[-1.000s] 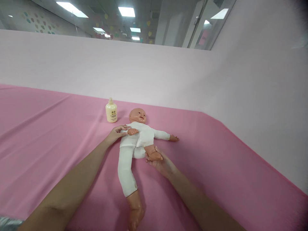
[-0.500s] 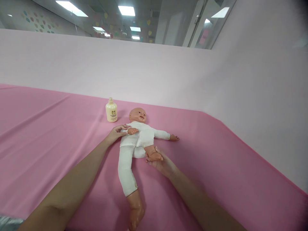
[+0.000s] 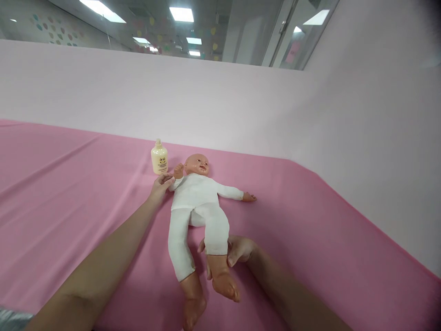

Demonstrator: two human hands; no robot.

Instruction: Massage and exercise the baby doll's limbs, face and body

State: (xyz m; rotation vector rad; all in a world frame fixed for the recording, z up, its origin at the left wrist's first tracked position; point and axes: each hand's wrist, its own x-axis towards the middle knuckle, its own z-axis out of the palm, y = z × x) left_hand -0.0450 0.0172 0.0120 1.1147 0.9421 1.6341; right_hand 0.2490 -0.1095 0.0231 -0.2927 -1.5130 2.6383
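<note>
A baby doll (image 3: 198, 202) in a white bodysuit lies on its back on the pink sheet (image 3: 69, 193), head toward the far wall. My left hand (image 3: 160, 185) holds the doll's near arm, which is bent up beside its head. My right hand (image 3: 231, 250) is wrapped around the lower part of one doll leg, which lies straight toward me. The other leg also lies straight, its foot near the bottom edge of the view.
A small cream lotion bottle (image 3: 159, 158) stands upright just left of the doll's head, close to my left hand. A pale pink wall (image 3: 220, 110) bounds the sheet at the back and right.
The doll's leg, bent up over its belly before, now lies straight with my right hand around it. My left hand moved the doll's arm from its chest up beside its head.
</note>
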